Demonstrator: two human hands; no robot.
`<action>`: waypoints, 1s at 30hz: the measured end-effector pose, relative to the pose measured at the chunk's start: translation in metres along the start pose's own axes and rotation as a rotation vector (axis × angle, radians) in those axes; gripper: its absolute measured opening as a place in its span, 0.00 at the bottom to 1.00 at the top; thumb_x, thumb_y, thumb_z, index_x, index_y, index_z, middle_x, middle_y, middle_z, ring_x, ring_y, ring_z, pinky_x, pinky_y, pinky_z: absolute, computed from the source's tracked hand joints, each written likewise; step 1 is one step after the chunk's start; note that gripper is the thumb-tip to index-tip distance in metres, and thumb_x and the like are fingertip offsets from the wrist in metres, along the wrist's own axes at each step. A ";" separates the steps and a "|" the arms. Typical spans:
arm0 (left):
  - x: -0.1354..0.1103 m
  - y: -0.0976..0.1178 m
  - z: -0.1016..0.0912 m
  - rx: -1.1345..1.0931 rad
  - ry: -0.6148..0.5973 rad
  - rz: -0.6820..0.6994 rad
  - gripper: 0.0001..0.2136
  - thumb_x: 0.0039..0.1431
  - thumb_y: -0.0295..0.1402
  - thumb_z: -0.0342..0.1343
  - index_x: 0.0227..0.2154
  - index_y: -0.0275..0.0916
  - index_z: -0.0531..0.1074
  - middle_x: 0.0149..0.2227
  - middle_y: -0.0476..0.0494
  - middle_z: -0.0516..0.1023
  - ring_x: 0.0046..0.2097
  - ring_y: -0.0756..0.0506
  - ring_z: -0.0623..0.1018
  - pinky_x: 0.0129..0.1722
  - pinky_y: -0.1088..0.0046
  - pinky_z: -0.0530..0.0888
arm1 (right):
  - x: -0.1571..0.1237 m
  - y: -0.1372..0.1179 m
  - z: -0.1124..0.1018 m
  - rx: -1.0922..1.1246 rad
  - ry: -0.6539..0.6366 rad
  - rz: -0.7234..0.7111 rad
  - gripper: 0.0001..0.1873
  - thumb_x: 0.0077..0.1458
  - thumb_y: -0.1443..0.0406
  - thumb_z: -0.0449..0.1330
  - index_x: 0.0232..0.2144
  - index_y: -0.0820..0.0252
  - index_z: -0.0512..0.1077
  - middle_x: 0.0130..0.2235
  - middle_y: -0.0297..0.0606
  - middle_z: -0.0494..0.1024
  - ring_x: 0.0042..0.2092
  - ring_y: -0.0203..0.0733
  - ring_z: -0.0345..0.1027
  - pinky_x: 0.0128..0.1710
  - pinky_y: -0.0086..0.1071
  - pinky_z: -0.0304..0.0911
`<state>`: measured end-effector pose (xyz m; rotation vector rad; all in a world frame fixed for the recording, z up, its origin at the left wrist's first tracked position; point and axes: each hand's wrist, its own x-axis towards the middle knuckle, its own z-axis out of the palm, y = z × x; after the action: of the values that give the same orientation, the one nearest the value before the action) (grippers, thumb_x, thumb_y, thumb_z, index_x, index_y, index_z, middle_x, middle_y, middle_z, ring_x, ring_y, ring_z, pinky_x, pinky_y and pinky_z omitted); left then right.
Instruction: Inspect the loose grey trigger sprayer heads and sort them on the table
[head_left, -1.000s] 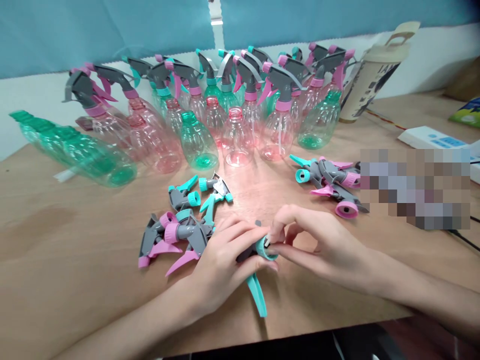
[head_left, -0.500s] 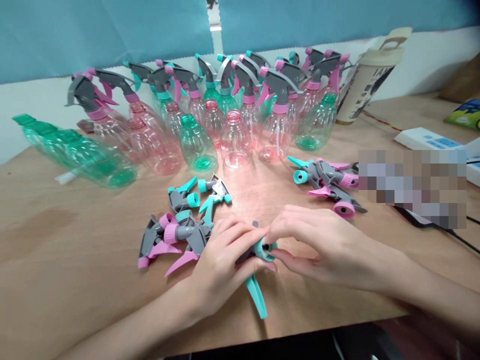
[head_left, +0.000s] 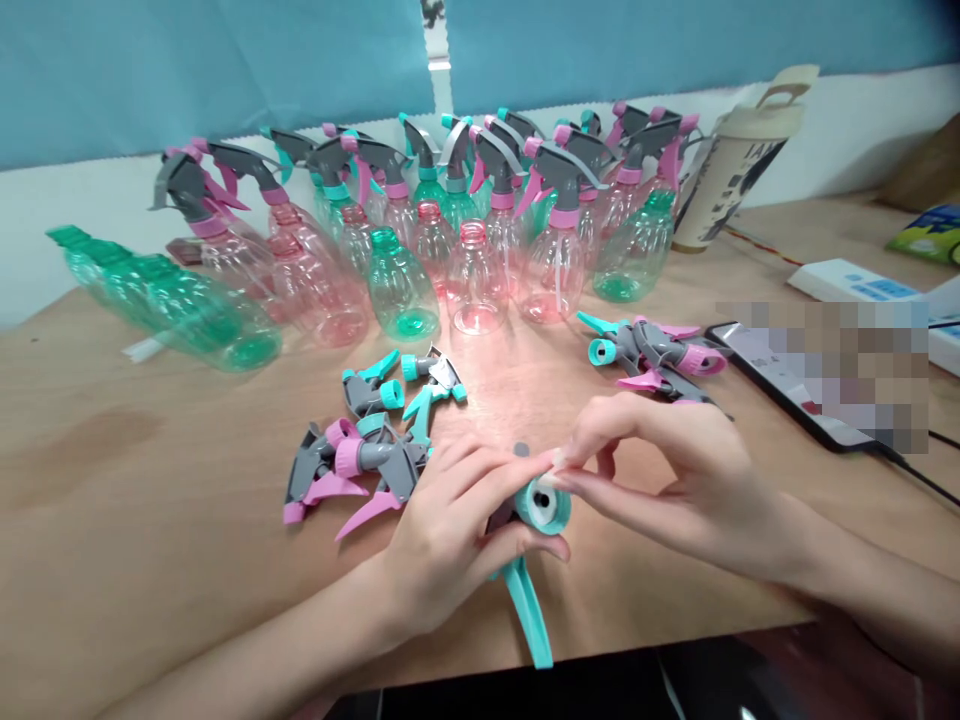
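Observation:
My left hand (head_left: 457, 530) is wrapped around a grey and turquoise trigger spray head (head_left: 534, 600), its turquoise trigger pointing down toward the table's front edge. The open underside of its collar faces me, showing a white ring around a dark hole. At the collar's upper rim, my right hand (head_left: 660, 480) has thumb and forefinger pinched together; whatever is between the fingertips is too small to make out. Left of my left hand lie several loose pink-and-grey spray heads (head_left: 375, 460) and turquoise ones (head_left: 373, 390). More spray heads (head_left: 645, 350) are piled beyond my right hand.
Behind stand rows of clear pink bottles (head_left: 478, 285) and green bottles (head_left: 405, 290), many topped with spray heads. Several green bottles (head_left: 217, 320) are at left. A tumbler (head_left: 739, 170), a phone (head_left: 780, 390) with a cable and a white power strip (head_left: 855, 285) are at right.
The collar has turned more toward me, revealing its white ring. My right fingers have moved from around the collar to a pinch at its upper rim. The view has shifted slightly.

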<state>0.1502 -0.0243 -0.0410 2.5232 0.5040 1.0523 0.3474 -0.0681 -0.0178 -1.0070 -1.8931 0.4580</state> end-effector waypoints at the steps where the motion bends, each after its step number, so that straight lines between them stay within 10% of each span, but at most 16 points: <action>1: 0.000 0.001 0.000 -0.002 0.004 -0.002 0.17 0.59 0.40 0.56 0.47 0.37 0.69 0.32 0.46 0.76 0.35 0.46 0.73 0.38 0.67 0.70 | 0.000 -0.001 -0.003 -0.003 -0.004 0.002 0.05 0.54 0.70 0.61 0.33 0.59 0.67 0.28 0.29 0.74 0.28 0.29 0.67 0.26 0.25 0.63; 13: 0.000 0.019 -0.001 -0.054 0.057 -0.031 0.19 0.50 0.28 0.65 0.46 0.35 0.70 0.41 0.42 0.78 0.42 0.47 0.77 0.43 0.72 0.73 | -0.027 -0.008 -0.018 -0.073 -0.115 0.179 0.14 0.54 0.63 0.62 0.43 0.57 0.66 0.41 0.37 0.74 0.39 0.37 0.69 0.34 0.31 0.67; 19: 0.002 0.036 0.009 -0.113 0.087 -0.026 0.17 0.49 0.29 0.66 0.42 0.36 0.72 0.42 0.42 0.76 0.44 0.47 0.77 0.44 0.73 0.74 | -0.037 0.003 -0.015 0.507 -0.372 0.557 0.19 0.58 0.60 0.58 0.50 0.56 0.62 0.47 0.38 0.71 0.46 0.39 0.68 0.45 0.35 0.66; 30: 0.023 0.055 0.004 -0.186 -0.211 -0.188 0.20 0.51 0.34 0.64 0.48 0.40 0.73 0.38 0.46 0.77 0.34 0.50 0.75 0.38 0.74 0.73 | -0.057 0.008 -0.026 0.713 -0.193 0.600 0.10 0.54 0.59 0.61 0.33 0.60 0.72 0.33 0.33 0.73 0.36 0.35 0.67 0.39 0.28 0.63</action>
<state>0.1785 -0.0627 -0.0043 2.3360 0.5431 0.7202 0.3873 -0.1110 -0.0414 -1.0293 -1.3608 1.5002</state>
